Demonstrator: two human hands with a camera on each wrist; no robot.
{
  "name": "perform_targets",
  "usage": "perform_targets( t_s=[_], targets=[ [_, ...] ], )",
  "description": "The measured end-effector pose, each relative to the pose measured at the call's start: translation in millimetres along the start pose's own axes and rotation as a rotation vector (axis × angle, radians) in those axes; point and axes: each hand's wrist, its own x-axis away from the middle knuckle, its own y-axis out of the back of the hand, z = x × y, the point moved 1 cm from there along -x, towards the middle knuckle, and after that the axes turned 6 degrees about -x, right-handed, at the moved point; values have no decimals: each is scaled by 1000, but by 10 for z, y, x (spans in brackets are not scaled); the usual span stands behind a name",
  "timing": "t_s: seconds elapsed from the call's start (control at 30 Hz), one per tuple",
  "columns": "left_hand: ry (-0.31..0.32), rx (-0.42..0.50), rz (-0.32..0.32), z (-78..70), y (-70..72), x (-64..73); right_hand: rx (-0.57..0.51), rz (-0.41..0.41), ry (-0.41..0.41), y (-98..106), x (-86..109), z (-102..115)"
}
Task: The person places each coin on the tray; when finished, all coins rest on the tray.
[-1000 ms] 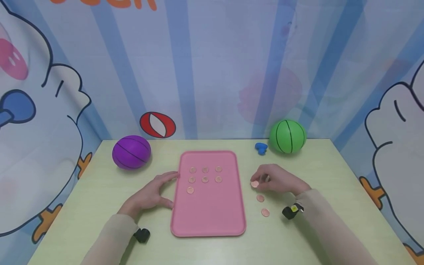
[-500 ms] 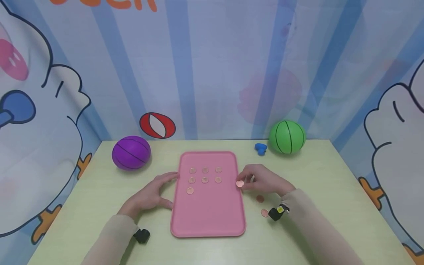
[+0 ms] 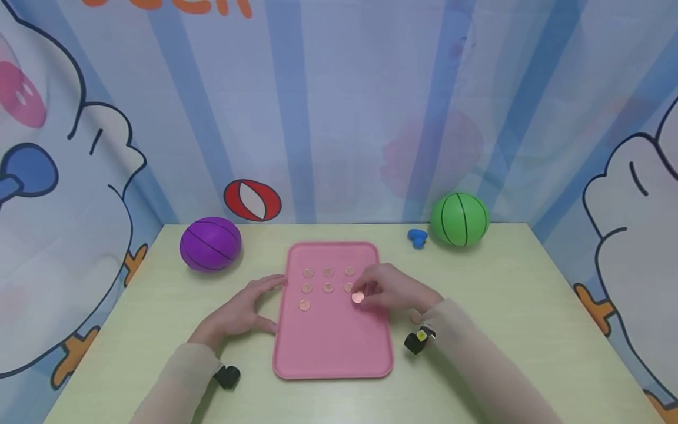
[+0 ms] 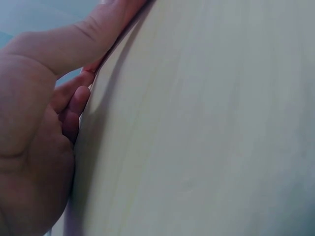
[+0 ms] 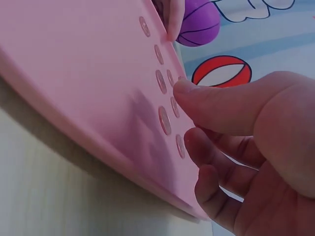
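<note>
My right hand [image 3: 394,288] pinches a shiny copper coin [image 3: 358,297] between thumb and fingertips, over the right part of a pink tray [image 3: 339,350]. In the right wrist view the thumb and fingers hide the held coin. Several more coins lie flat on the tray; the lone front one [image 3: 304,305] is at the left, with two rows behind it. At the tray's left rim rests my left hand [image 3: 238,309], fingers extended and thumb spread, touching the edge. A loose coin [image 3: 415,318] on the table is partly covered by my right wrist.
A purple ball [image 3: 210,244] sits at the back left of the table. Toward the back right are a green ball [image 3: 459,219] and a small blue object [image 3: 417,238]. A printed cloth backdrop [image 3: 339,118] rises behind the table edge.
My right hand has carried the coin left from the table, across the tray's right rim to above the tray. Its wrist now hides the nearest loose coin. The left hand has stayed put.
</note>
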Motion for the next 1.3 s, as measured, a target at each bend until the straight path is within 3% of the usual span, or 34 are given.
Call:
perform_targets(
  t_s=[0.4,0.67,1.07,1.3],
  targets=[
    [17,2,3,4,-6,0,39,12,-27,-189,-192,106],
    [1,7,5,9,-9,-3,136,5,-76,-306,-302,163],
    [3,10,7,2,-3,-7,155,-1,-159,-390,-373,194],
    [0,-3,5,13,1,-13,188,-7,-153,-401,-395,197]
  ],
)
